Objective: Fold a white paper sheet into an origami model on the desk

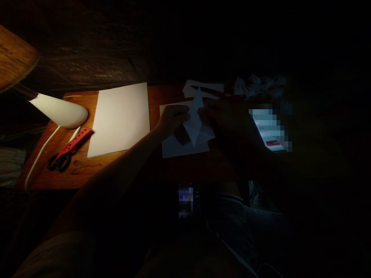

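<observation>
A folded piece of paper [194, 119], pale and diamond-shaped with pointed ends, stands between my two hands. My left hand [173, 117] pinches its left edge with thumb and fingertips. On the opposite edge, the fingers of my right hand [213, 110] close on the paper; most of that hand is lost in shadow. Beneath both hands lie loose white sheets [174, 150] on the wooden table, with a dark shadow cast across them.
At left are a lamp [60, 110], a stack of white paper [121, 119], and black-handled scissors [59, 161] beside a red perforated strip [77, 142]. A lit phone [268, 129] lies at right. Crumpled or folded papers [257, 85] sit behind it. Another screen [185, 202] glows below the table edge.
</observation>
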Demonstrator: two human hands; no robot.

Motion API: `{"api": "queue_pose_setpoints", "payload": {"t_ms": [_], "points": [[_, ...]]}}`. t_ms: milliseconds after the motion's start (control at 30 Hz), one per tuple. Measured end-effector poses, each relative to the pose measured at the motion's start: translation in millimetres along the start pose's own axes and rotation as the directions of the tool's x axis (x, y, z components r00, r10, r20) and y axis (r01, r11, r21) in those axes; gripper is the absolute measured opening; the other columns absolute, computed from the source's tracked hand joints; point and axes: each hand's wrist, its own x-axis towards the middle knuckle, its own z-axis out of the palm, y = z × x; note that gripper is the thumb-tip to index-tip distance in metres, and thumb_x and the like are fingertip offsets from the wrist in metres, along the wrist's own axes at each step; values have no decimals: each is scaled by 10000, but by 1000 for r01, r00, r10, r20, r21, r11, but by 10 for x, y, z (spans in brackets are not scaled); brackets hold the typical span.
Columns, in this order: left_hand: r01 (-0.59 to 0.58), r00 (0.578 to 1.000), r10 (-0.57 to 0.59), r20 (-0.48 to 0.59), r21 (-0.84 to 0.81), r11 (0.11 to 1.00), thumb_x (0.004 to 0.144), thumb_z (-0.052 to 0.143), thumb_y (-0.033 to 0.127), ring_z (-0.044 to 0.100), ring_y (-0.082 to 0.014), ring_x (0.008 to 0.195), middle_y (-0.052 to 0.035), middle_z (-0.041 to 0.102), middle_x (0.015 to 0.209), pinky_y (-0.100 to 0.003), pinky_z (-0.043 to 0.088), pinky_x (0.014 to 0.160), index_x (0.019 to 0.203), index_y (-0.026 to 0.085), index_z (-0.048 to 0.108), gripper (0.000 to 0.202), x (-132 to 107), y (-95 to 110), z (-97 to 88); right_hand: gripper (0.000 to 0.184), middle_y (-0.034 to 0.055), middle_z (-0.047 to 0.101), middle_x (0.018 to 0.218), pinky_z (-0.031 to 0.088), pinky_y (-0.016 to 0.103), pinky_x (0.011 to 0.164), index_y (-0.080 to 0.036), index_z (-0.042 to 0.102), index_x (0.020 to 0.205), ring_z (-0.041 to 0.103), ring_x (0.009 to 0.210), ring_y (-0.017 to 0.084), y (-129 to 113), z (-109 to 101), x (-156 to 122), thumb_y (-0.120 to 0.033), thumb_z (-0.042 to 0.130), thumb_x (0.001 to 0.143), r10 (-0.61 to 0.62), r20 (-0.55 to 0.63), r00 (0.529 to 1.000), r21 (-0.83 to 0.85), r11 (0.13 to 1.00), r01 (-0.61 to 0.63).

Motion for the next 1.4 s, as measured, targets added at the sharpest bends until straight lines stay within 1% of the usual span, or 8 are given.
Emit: {"api": "queue_pose_setpoints", "payload": {"t_ms": [133, 300, 467, 600, 767, 1067, 1300, 1400], "points": [[43, 999, -42, 31, -51, 998, 751, 701, 260, 324, -80, 537, 49, 342, 571, -249, 239, 515, 543, 197, 379, 388, -22, 14, 49, 220, -11, 634, 734, 494, 262, 659, -187, 651, 731, 613, 751, 144, -69, 22, -50, -206, 730, 935, -21, 33, 999, 17, 1000, 20], [54, 995, -55, 83, 11, 998, 724, 704, 232, 319, -81, 547, 53, 336, 563, -264, 222, 529, 531, 197, 398, 364, -32, 5, 69, 237, 9, 698, 785, 529, 286, 701, -177, 670, 768, 682, 860, 200, -177, 15, -95, -287, 869, 834, -43, 42, 998, -44, 998, 45], [42, 995, -44, 85, 25, 999, 719, 704, 218, 372, -90, 561, 48, 391, 566, -259, 248, 538, 546, 189, 452, 307, -35, 13, 66, 317, 22, 740, 803, 560, 294, 664, -201, 674, 802, 697, 828, 214, -78, 6, -68, -424, 897, 782, -55, 54, 997, -42, 997, 58], [42, 996, -46, 83, 52, 998, 713, 709, 218, 410, -96, 573, 47, 417, 572, -259, 267, 536, 555, 187, 479, 281, -42, 12, 70, 249, 25, 754, 835, 578, 317, 708, -205, 673, 825, 713, 875, 224, 25, 11, -33, -347, 876, 795, -59, 37, 998, -63, 996, 61], [-3, 992, -5, 123, 63, 998, 723, 701, 241, 347, -84, 557, 53, 375, 571, -268, 241, 538, 553, 190, 457, 301, -40, 21, 66, 171, 23, 763, 855, 581, 327, 734, -200, 670, 806, 712, 841, 208, 41, 24, -21, -172, 835, 772, -24, 9, 1000, -66, 998, 25], [-16, 997, 13, 70, 36, 999, 757, 695, 276, 345, -88, 565, 53, 362, 586, -267, 248, 544, 580, 201, 419, 336, -42, 21, 69, 200, 9, 766, 852, 563, 305, 707, -211, 709, 847, 694, 816, 189, -62, -17, -67, -362, 840, 843, -15, 11, 1000, -68, 998, 15], [16, 997, -16, 70, 5, 1000, 749, 718, 338, 349, -93, 554, 49, 374, 576, -273, 232, 536, 574, 206, 415, 374, -42, 47, 68, 222, -1, 692, 743, 486, 255, 633, -199, 677, 725, 623, 717, 145, -106, 18, -63, -277, 783, 904, 13, -34, 999, 5, 1000, -13], [27, 998, -27, 64, 10, 1000, 744, 709, 337, 354, -97, 557, 44, 390, 577, -275, 237, 538, 577, 206, 432, 349, -39, 48, 63, 266, -4, 673, 730, 484, 255, 633, -208, 663, 712, 613, 730, 149, -142, 5, -76, -342, 794, 901, 15, -20, 1000, 1, 1000, -15]]}}
